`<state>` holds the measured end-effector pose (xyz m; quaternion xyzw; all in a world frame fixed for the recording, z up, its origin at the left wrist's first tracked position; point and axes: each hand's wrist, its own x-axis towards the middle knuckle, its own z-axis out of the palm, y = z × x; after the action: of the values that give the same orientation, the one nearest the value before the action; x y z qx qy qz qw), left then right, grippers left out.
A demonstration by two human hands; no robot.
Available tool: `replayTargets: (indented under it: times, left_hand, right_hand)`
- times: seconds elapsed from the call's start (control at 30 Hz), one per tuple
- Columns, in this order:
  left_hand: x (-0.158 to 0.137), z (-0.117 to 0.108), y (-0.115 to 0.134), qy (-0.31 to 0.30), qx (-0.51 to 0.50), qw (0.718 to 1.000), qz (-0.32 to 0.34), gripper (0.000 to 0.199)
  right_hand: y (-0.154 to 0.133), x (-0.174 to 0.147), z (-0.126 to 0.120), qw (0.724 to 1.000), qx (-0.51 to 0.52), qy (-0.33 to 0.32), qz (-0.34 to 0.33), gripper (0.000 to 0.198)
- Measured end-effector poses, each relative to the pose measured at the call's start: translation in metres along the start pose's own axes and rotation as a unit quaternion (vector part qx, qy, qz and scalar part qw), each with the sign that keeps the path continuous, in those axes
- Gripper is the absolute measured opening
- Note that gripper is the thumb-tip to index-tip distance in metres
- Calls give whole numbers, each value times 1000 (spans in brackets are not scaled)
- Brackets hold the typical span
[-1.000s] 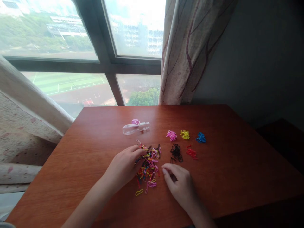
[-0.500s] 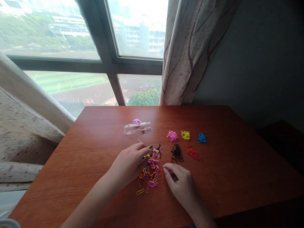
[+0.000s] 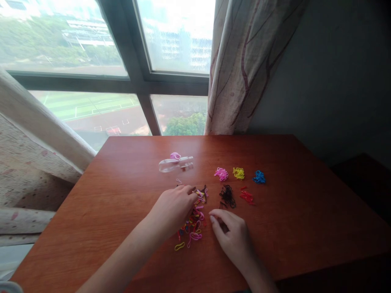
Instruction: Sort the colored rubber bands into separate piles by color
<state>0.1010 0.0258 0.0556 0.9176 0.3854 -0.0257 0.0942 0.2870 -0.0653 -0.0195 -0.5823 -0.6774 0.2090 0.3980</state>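
My left hand [image 3: 174,207] reaches over a mixed pile of small coloured rubber bands [image 3: 194,224], its fingers bent down and drawn together among the bands. What the fingertips hold, if anything, is hidden. To the right of the pile, my right hand [image 3: 230,230] rests on the table with thumb and forefinger pinched and no band showing between them. Beyond it lie sorted heaps: black bands [image 3: 227,196], red bands [image 3: 247,197], pink bands [image 3: 221,174], yellow bands [image 3: 238,173] and blue bands [image 3: 259,177]. A single yellow band [image 3: 179,246] lies at the pile's near edge.
A clear plastic bottle-shaped container [image 3: 171,165] lies on its side behind the pile, with a pink loop [image 3: 175,156] at it. The brown wooden table [image 3: 106,211] meets a window and curtains [image 3: 235,81]. A pale round rim [image 3: 10,287] shows at the lower left corner.
My left hand has moved slightly right over the pile, and its fingers have come closer together. My right hand stays in place.
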Motion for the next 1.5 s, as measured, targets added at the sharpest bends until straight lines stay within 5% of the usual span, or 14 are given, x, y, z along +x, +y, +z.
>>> replayTargets:
  times: [0.43,0.97,1.2,1.5]
  left_hand:
    - [-21,0,-16,129,-225,964,-54,13]
    - [-17,1,-13,122,-289,948,-52,11]
    - [13,-2,3,130,-292,947,7,10]
    - [98,1,61,74,-175,978,82,15]
  right_hand:
    - [0,0,0,1000,-3,2,-1,20]
    - [-1,1,0,1000,-6,1,-2,18]
    - [-3,2,-1,1000,-10,0,-3,18]
    - [0,4,0,999,-22,7,-22,20]
